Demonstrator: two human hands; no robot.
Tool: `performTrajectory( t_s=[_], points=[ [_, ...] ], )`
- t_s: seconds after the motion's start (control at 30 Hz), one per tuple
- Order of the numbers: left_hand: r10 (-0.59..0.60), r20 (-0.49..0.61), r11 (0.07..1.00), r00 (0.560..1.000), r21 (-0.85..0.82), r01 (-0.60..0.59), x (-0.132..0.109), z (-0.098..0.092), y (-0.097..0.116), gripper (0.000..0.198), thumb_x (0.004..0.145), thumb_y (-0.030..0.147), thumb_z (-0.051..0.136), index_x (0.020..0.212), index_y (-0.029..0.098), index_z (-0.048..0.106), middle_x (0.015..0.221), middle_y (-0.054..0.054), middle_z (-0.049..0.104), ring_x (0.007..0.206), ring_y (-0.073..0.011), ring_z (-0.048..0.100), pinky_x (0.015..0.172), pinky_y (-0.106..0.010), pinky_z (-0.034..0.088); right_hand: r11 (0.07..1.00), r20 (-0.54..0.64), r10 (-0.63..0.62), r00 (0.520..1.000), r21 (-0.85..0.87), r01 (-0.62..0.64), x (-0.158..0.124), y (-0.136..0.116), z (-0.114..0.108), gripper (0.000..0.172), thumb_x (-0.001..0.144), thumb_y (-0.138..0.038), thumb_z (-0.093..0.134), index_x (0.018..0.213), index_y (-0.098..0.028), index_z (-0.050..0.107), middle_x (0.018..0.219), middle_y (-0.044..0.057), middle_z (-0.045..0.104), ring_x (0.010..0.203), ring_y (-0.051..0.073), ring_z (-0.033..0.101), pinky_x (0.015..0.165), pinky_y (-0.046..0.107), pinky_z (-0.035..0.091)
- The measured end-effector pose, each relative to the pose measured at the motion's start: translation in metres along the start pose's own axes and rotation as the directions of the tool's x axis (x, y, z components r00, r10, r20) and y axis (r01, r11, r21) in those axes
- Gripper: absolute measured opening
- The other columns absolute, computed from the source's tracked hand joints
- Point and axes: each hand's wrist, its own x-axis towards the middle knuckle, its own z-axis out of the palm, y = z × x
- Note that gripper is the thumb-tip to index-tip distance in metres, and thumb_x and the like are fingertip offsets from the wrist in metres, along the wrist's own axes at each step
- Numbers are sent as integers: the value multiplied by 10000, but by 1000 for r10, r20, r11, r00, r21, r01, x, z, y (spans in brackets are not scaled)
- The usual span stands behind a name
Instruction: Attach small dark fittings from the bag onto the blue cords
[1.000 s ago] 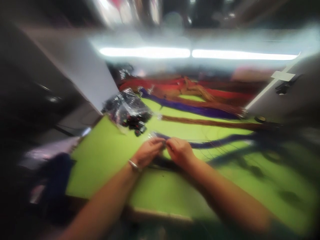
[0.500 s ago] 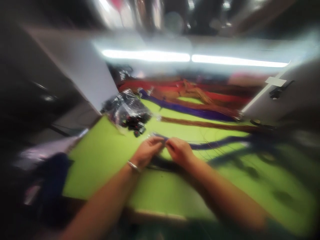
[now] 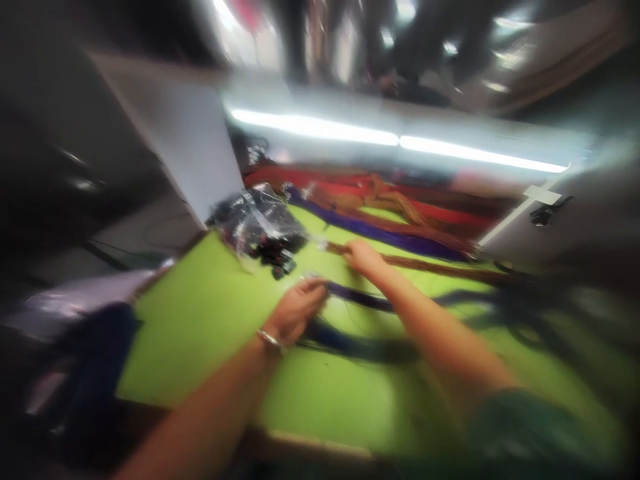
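Observation:
My left hand (image 3: pixel 299 305), with a metal bracelet at the wrist, is closed around the left end of a dark blue wire bundle (image 3: pixel 357 295). My right hand (image 3: pixel 366 259) reaches farther back, its fingers pinched at the left part of a brown wire bundle (image 3: pixel 443 268); how many wires they grip is too blurred to tell. Pale tips (image 3: pixel 323 245) of the brown bundle stick out left of those fingers. Below my hands another dark blue bundle (image 3: pixel 350 343) lies on the green tabletop (image 3: pixel 200 327).
A clear plastic bag (image 3: pixel 257 217) stands at the back left, with small black parts (image 3: pixel 277 259) at its mouth. Behind lie a purple bundle (image 3: pixel 360 230) and red wires (image 3: pixel 310 179). White panels (image 3: pixel 203 160) flank the table. Dark blue wires (image 3: pixel 530 307) heap at the right.
My right hand has left the blue bundle beside my left hand and moved back to the brown bundle. My left hand keeps its hold. The camera view has tilted slightly.

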Motion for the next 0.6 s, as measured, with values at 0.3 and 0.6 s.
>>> performTrajectory(
  t_s=[0.3, 0.6],
  points=[
    [-31, -35, 999, 999, 26, 32, 0, -1, 2, 382, 605, 258, 787, 935, 130, 645, 743, -40, 619, 573, -63, 509, 483, -172, 321, 994, -55, -49, 997, -104, 43, 19, 10, 17, 262, 888, -302, 436, 912, -145, 645, 969, 114, 593, 901, 201, 553, 734, 277, 397],
    [-5, -5, 999, 1000, 50, 5, 2, -3, -2, 380, 630, 261, 770, 959, 132, 630, 791, -49, 625, 595, -65, 516, 494, -169, 340, 991, -66, -134, 989, -33, 132, -25, 1, -8, 185, 845, -247, 467, 852, -185, 642, 829, 48, 659, 736, 156, 560, 634, 244, 360]
  ],
)
